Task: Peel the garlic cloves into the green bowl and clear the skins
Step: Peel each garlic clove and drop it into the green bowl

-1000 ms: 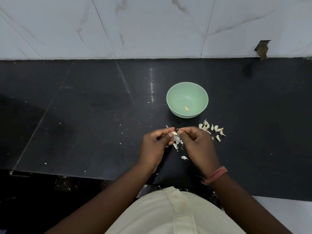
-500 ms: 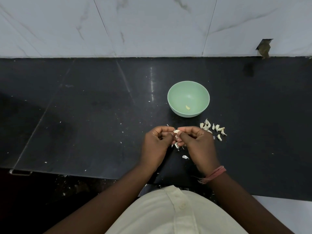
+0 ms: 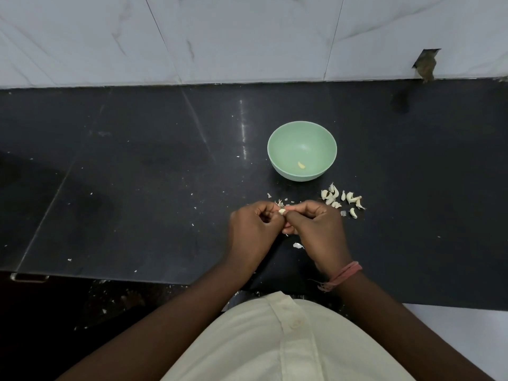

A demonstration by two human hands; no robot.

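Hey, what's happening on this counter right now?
A person is peeling garlic by hand. The left hand and right hand pinch one garlic clove between their fingertips, above the black counter. The green bowl beyond the hands holds a single peeled clove. A pile of unpeeled cloves waits to the right of the hands, and scraps of skin lie scattered on the counter.

The dangling strip of skin seen a second ago no longer hangs between the hands; the left hand and right hand now press closer round the garlic clove.
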